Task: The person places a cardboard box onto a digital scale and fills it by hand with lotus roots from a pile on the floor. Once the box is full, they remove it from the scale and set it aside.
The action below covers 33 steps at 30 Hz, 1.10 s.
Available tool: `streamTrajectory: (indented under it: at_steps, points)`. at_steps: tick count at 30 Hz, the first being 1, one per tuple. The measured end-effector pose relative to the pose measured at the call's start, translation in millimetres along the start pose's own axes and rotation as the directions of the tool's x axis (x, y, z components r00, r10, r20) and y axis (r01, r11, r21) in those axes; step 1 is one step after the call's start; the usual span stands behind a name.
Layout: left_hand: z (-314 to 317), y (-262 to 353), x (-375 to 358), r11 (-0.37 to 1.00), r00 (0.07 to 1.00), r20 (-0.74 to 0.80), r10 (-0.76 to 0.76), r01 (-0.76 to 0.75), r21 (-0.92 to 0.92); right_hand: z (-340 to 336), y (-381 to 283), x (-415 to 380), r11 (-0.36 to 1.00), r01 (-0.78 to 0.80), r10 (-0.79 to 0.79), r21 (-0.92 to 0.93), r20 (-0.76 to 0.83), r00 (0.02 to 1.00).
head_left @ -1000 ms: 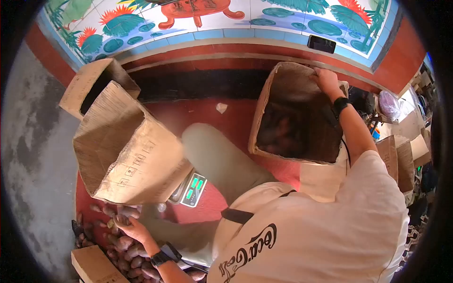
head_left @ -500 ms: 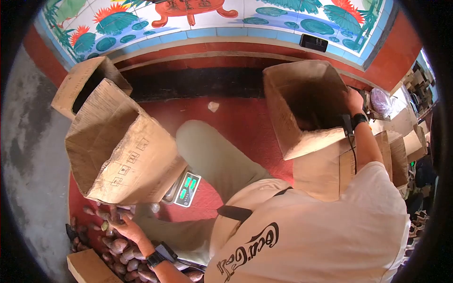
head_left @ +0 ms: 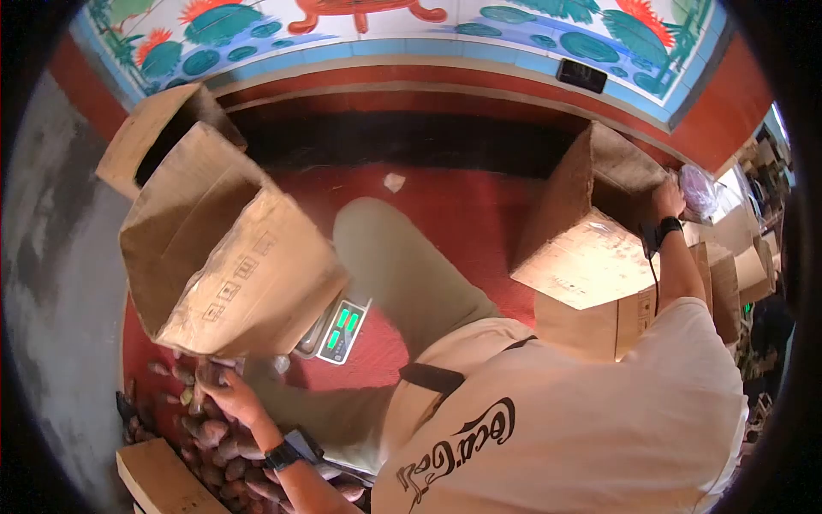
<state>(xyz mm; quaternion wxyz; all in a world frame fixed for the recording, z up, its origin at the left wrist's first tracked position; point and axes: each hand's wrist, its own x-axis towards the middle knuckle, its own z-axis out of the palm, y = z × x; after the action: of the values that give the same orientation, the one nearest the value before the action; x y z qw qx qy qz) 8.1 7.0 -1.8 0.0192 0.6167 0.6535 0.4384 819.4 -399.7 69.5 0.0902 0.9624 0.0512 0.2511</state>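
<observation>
My right hand [head_left: 669, 199] grips the far edge of an open cardboard box [head_left: 591, 265], which tilts at the right. At the lower left, my left hand [head_left: 229, 390] has its fingers closed around a brown tuber [head_left: 208, 372], beside the pile of tubers [head_left: 224, 445] on the red floor. Just above that hand, a large open cardboard box [head_left: 295, 283] rests on a digital scale [head_left: 344, 331] with lit green digits. The inside of the right box is dark, and its contents cannot be made out.
Another cardboard box [head_left: 137, 146] stands behind the large one at the left. A low carton [head_left: 163, 476] lies at the bottom left. More flat cardboard [head_left: 578, 325] lies under the right box. A phone [head_left: 582, 75] leans on the tiled wall, and a purple bag [head_left: 698, 190] lies far right.
My right hand and the box it grips have shifted right, and the box has turned and tilted. My left hand has moved slightly upward in view.
</observation>
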Motion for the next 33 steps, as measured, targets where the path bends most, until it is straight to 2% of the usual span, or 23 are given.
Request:
streamTrajectory:
  at_steps: [1,2,5,6,7,9,10,11,13,15,17,19,20,21,22,26,29,30,33]
  points:
    - [2.5,-6.5,0.1,0.999,1.000,-0.012,-0.027,0.028,0.020,-8.4,-21.6,5.9,0.998,0.064,-0.066,-0.029,-0.078,0.995]
    - [3.3,-11.4,-0.5,1.000,1.000,0.008,-0.012,0.012,0.009,-19.4,-43.4,13.4,0.991,0.134,-0.134,0.001,-0.004,0.991]
    - [-1.1,7.7,-1.7,0.999,1.000,0.010,-0.023,0.023,-0.037,-56.1,-112.3,11.5,0.906,0.357,-0.338,0.226,-0.117,0.934]
    - [1.5,3.8,-1.5,0.988,0.999,0.020,-0.047,0.049,-0.145,-69.9,-134.6,8.1,0.854,0.415,-0.387,0.314,-0.151,0.910]
    - [5.0,-1.5,-1.5,0.965,0.997,0.032,-0.068,0.074,-0.252,-77.7,-157.2,0.9,0.782,0.490,-0.439,0.385,-0.219,0.871]
    - [8.6,-7.1,2.5,0.992,1.000,0.021,-0.014,0.016,-0.126,-97.7,-198.9,-15.6,0.606,0.624,-0.505,0.493,-0.368,0.781]
    - [2.0,5.0,2.1,0.999,0.998,0.053,-0.029,0.031,-0.044,-116.9,-217.9,-27.8,0.506,0.686,-0.602,0.523,-0.356,0.715]
    - [1.4,7.3,3.2,0.998,0.998,0.051,-0.032,0.035,-0.054,-133.7,-236.7,-43.8,0.405,0.702,-0.656,0.586,-0.349,0.670]
    - [10.6,-2.9,4.9,0.995,1.000,-0.020,0.013,-0.011,0.101,-166.7,-269.2,-78.3,0.198,0.694,-0.751,0.693,-0.348,0.562]
    - [7.2,7.4,9.5,0.999,0.999,-0.007,-0.033,0.033,-0.014,-198.0,-296.8,-113.1,0.024,0.695,-0.786,0.719,-0.415,0.457]
    - [8.4,7.6,12.9,0.998,0.999,0.033,-0.023,0.025,-0.051,-222.4,-321.6,-140.8,-0.069,0.659,-0.813,0.749,-0.425,0.398]
    - [7.2,11.4,10.0,1.000,0.998,0.056,-0.021,0.021,-0.013,-245.8,-341.0,-169.0,-0.185,0.595,-0.832,0.782,-0.447,0.329]
    - [3.4,15.3,10.0,0.998,0.990,0.124,-0.064,0.061,0.027,-253.7,-350.6,-180.4,-0.220,0.577,-0.839,0.786,-0.454,0.300]
    - [3.9,16.6,10.6,0.995,0.988,0.123,-0.093,0.095,-0.011,-259.1,-362.0,-190.5,-0.253,0.558,-0.844,0.790,-0.462,0.271]
    - [1.6,18.6,10.4,0.997,0.987,0.140,-0.072,0.073,-0.003,-263.2,-373.1,-200.4,-0.286,0.537,-0.849,0.794,-0.470,0.242]
    - [5.0,16.2,9.2,0.999,0.990,0.136,-0.027,0.020,0.051,-272.4,-412.2,-234.1,-0.329,0.430,-0.892,0.841,-0.426,0.150]
    - [4.5,16.6,7.9,0.996,0.990,0.130,-0.055,0.045,0.074,-273.9,-433.1,-257.3,-0.309,0.406,-0.903,0.860,-0.400,0.159]
    - [6.5,16.3,7.8,0.996,0.996,0.087,-0.018,0.010,0.094,-274.6,-438.4,-261.6,-0.275,0.401,-0.921,0.874,-0.359,0.151]
    - [5.1,16.9,8.0,0.999,0.990,0.138,-0.038,0.034,0.033,-274.8,-452.7,-274.6,-0.244,0.345,-0.920,0.906,-0.329,0.212]
